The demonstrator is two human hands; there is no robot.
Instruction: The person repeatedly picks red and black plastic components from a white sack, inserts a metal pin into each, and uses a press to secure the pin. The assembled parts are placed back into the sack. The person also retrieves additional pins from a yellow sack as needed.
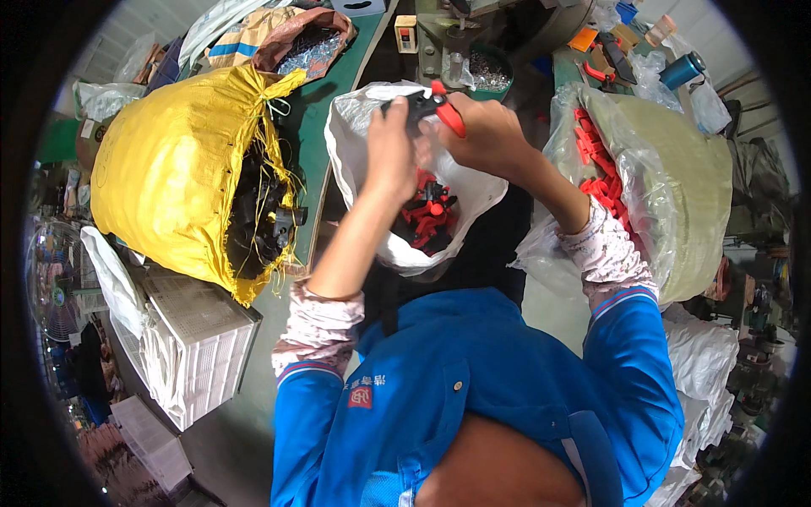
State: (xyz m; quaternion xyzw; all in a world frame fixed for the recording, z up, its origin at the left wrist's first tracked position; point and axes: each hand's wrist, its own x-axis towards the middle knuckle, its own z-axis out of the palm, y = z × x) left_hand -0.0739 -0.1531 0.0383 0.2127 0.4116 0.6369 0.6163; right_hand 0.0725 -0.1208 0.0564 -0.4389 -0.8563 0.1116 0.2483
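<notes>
Where both hands (439, 135) meet, the black-and-red part (431, 106) shows only partly — grip unclear.

You stood in a factory workshop, bulk sacks of plastic parts around a green workbench (325, 101), yellow sack (169, 169) left of it, bench machine (456, 38) behind it.

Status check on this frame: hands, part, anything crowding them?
Left hand and right hand together grip black-and-red part. Held above open white bag of like parts. Nothing between the hands.

open sack (169, 169) left | parts bag (355, 152) centre | lined sack (676, 169) right | crate (198, 351) lower left
</notes>
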